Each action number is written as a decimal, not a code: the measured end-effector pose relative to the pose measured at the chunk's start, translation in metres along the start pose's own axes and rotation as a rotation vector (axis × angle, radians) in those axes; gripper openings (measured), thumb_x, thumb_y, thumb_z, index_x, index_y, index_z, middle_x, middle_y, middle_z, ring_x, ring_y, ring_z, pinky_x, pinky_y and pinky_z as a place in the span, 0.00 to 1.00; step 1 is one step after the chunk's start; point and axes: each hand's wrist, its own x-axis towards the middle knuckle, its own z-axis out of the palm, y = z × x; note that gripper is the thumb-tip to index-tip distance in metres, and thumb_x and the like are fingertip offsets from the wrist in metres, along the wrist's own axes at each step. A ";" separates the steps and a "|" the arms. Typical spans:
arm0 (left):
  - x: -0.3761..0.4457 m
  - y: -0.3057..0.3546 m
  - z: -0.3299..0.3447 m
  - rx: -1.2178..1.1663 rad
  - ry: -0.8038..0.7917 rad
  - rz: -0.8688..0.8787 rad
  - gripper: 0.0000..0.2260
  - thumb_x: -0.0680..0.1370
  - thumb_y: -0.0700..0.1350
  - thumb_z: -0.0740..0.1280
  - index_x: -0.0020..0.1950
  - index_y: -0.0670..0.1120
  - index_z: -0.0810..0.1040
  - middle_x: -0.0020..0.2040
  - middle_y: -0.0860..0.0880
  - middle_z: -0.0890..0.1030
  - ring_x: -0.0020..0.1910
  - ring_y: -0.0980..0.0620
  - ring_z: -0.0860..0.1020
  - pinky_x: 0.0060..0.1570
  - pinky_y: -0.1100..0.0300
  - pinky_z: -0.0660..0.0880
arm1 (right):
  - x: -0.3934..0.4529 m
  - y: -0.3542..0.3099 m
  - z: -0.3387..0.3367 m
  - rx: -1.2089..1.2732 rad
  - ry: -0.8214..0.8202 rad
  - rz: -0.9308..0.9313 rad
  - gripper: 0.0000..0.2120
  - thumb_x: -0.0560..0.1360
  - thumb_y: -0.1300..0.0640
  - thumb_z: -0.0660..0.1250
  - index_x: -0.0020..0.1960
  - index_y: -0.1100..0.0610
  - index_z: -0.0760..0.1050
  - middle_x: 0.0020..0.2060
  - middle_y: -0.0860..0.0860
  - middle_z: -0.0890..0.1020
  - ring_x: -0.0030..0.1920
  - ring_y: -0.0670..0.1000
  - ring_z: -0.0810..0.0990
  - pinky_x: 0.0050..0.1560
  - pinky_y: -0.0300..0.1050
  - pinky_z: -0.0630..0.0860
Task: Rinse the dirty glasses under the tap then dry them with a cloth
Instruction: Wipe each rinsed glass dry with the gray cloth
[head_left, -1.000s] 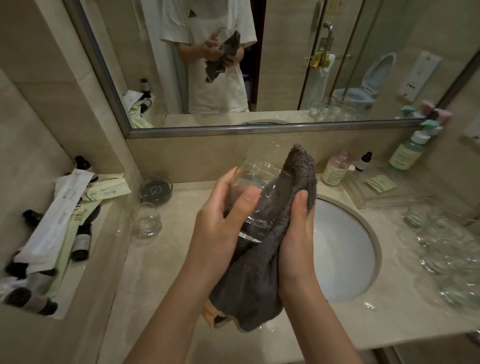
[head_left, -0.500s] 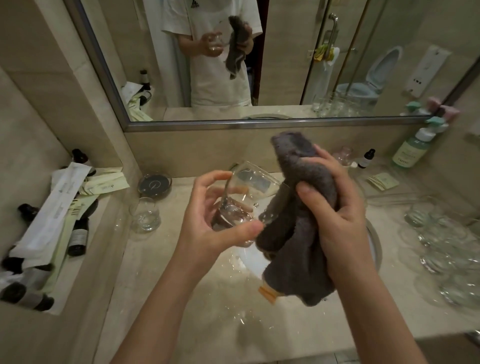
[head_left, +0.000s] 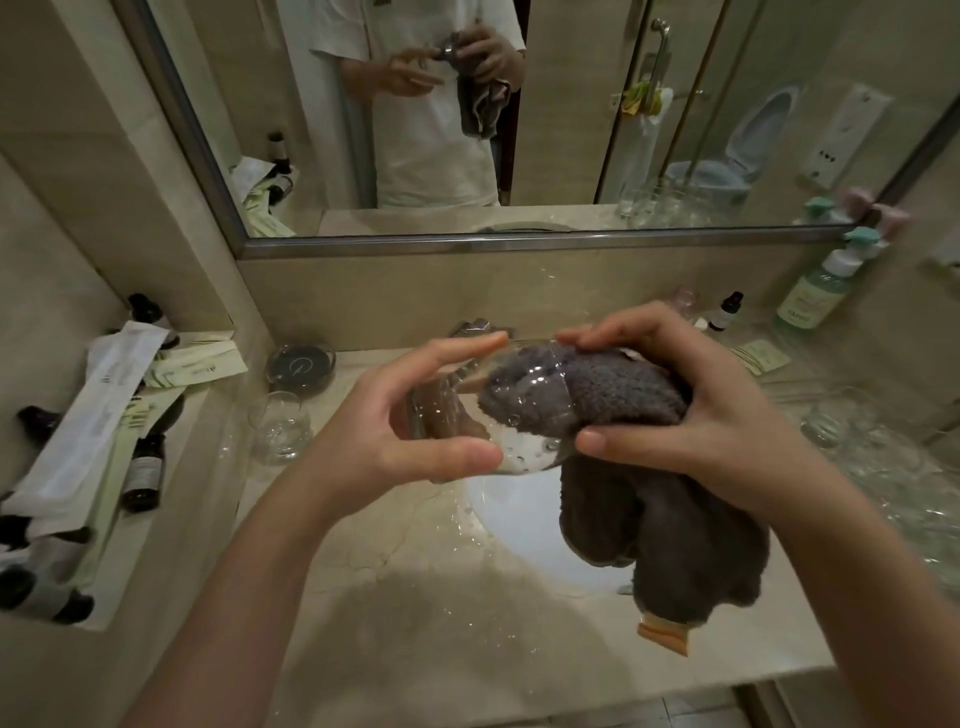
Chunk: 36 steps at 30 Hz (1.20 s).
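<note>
Over the white oval basin, the left hand clasps a clear wet tumbler while the right hand clutches a grey terry cloth stuffed inside, drying under way; more glasses wait on the bench.

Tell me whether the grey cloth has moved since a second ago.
Yes. The grey cloth, earlier wrapped outside the glass, is now pushed into its mouth by the right hand, above the sink basin.
</note>
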 end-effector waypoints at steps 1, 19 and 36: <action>0.000 0.000 0.002 -0.022 0.005 0.004 0.30 0.59 0.52 0.76 0.61 0.64 0.79 0.57 0.58 0.82 0.44 0.51 0.84 0.34 0.61 0.80 | 0.000 0.000 0.000 -0.003 0.019 0.025 0.26 0.58 0.43 0.77 0.54 0.43 0.75 0.55 0.42 0.80 0.54 0.47 0.82 0.51 0.44 0.80; -0.002 -0.023 0.019 -0.155 -0.160 -0.230 0.29 0.57 0.49 0.77 0.59 0.53 0.83 0.56 0.45 0.84 0.57 0.45 0.82 0.58 0.39 0.78 | -0.012 0.012 0.021 0.161 -0.450 0.297 0.12 0.64 0.58 0.77 0.44 0.61 0.80 0.36 0.55 0.81 0.39 0.50 0.82 0.41 0.40 0.77; -0.015 -0.003 0.029 -0.382 -0.220 -0.383 0.26 0.56 0.40 0.77 0.53 0.55 0.85 0.54 0.54 0.83 0.52 0.46 0.84 0.38 0.52 0.82 | -0.022 0.018 0.020 0.445 -0.534 0.261 0.09 0.61 0.56 0.75 0.41 0.53 0.84 0.35 0.47 0.83 0.38 0.46 0.82 0.41 0.36 0.76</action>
